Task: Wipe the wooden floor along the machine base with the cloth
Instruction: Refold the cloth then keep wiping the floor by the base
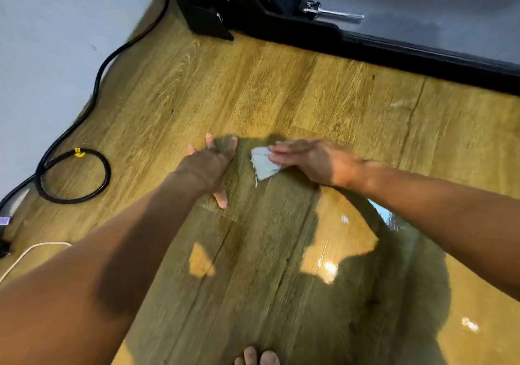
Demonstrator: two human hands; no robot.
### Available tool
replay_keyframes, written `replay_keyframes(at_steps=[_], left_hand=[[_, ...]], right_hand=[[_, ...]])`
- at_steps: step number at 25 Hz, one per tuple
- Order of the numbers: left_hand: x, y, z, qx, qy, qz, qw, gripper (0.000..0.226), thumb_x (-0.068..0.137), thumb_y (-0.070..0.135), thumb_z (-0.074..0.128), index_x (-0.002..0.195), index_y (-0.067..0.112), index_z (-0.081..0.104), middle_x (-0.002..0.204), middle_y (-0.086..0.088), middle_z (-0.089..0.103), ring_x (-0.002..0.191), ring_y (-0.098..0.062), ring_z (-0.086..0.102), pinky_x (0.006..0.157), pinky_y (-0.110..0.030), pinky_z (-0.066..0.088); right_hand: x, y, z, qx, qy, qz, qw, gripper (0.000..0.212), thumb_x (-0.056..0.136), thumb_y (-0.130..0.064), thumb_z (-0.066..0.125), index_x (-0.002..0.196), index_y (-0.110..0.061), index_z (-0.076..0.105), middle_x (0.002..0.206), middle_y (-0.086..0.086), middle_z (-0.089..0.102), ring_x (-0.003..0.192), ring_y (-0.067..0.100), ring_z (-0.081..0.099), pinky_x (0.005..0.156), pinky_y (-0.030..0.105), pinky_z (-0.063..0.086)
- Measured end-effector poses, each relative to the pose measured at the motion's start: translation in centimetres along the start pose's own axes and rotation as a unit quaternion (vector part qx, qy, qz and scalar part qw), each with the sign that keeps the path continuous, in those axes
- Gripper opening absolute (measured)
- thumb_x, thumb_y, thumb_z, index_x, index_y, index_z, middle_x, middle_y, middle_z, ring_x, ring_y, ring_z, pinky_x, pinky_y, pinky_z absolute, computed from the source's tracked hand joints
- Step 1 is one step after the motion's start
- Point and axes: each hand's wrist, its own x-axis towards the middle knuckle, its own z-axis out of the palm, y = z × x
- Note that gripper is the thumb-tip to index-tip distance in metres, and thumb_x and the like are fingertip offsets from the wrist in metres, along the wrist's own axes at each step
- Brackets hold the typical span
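Head view: right hand (312,160) flat, pressing cloth (263,165) on wooden floor (281,89); left hand (209,165) splayed, bracing. Strip beside machine base (394,52) looks unwiped.

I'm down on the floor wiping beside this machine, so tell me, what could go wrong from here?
The right hand presses a small cloth flat, well short of the machine base; that strip may get missed. Wiping leftward could snag the coiled black cable. The left hand braces on glossy floor and might slip.
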Motion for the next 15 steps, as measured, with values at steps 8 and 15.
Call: replay_keyframes(at_steps=[8, 15], left_hand=[[-0.2, 0.2, -0.1, 0.016, 0.009, -0.010, 1.000, 0.141, 0.056, 0.039, 0.088, 0.148, 0.036, -0.019, 0.152, -0.024, -0.024, 0.137, -0.056, 0.004, 0.108, -0.055, 0.030], [-0.5, 0.5, -0.1, 0.007, 0.005, -0.016, 1.000, 0.141, 0.059, 0.033, 0.087, 0.147, 0.032, -0.022, 0.151, -0.024, -0.025, 0.137, -0.056, -0.001, 0.108, -0.053, 0.029]], right_hand=[[5.9, 4.4, 0.5, 0.025, 0.125, 0.233, 0.964, 0.049, 0.089, 0.005, 0.043, 0.134, -0.015, 0.049, 0.147, 0.008, 0.040, 0.133, 0.025, 0.042, 0.111, 0.044, 0.033], [8.2, 10.9, -3.7, -0.030, 0.051, 0.228, 0.972, 0.041, 0.093, -0.003, 0.047, 0.132, -0.017, 0.055, 0.142, 0.006, 0.047, 0.127, 0.030, 0.047, 0.106, 0.041, 0.038]])
